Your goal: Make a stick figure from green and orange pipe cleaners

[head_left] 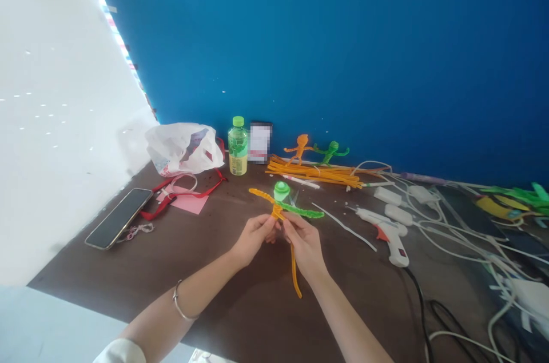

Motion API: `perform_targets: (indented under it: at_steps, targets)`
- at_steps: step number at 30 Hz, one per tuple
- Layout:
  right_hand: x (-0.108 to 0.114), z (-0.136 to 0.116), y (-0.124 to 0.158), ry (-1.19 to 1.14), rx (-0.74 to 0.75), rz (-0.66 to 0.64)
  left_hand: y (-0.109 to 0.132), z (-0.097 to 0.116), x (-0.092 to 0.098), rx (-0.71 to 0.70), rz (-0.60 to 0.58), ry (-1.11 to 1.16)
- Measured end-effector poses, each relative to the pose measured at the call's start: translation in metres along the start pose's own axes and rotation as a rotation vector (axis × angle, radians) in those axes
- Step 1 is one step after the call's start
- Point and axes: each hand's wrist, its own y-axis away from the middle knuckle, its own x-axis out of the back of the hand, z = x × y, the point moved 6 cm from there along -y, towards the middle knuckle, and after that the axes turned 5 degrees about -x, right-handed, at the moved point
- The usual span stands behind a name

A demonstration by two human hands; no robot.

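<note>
Between my two hands is a small pipe cleaner figure (277, 211) with a green and white head, one orange arm and one green arm spread sideways. My left hand (256, 234) pinches the orange body from the left. From the other side my right hand (303, 239) grips the same body, thumb and fingers closed. A loose orange pipe cleaner end (295, 274) hangs down beside the right palm. Fingers hide the figure's lower part. Behind it, partly covered, lie what look like scissors (294, 197).
A bundle of orange pipe cleaners (315, 171) lies at the back, with an orange figure (301, 148) and a green figure (332, 151) by the wall. A glue gun (390, 231) and tangled cables are right; a phone (120, 219), plastic bag (184, 148) and bottle (238, 148) stand left.
</note>
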Motion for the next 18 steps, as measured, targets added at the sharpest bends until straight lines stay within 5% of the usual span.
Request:
perform_targets:
  at_steps: [6,11,15,18]
  targets:
    - [0.005,-0.010,-0.001,0.122,0.046,0.032,0.007,-0.006,-0.015,0.316,-0.318,0.491]
    - [-0.016,0.003,0.007,-0.154,-0.180,-0.223,0.021,-0.010,-0.024,0.490,-0.401,0.767]
    - [-0.022,0.002,0.012,-0.340,-0.274,-0.249,0.024,-0.013,-0.029,0.523,-0.398,0.732]
    - [-0.020,0.003,0.012,-0.365,-0.292,-0.210,0.019,-0.010,-0.031,0.372,-0.374,0.552]
